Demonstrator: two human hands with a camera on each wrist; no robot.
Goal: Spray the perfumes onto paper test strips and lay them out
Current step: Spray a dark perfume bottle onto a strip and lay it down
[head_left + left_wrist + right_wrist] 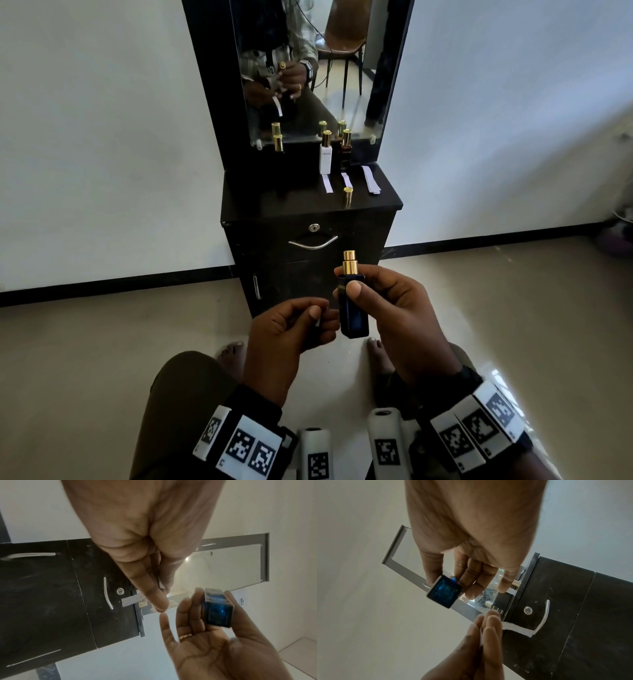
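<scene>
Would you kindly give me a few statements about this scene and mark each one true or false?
1. The right hand holds a dark perfume bottle. True.
2. That bottle still wears its gold cap. False: the sprayer is bare, and a gold cap stands on the cabinet top.
3. The left hand pinches a paper strip. True.
4. The white bottle lies on its side. False: it stands upright.

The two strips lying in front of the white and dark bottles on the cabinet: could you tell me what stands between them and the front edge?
In the head view, one loose gold cap stands upright there, just below the dark bottle's strip.
</scene>
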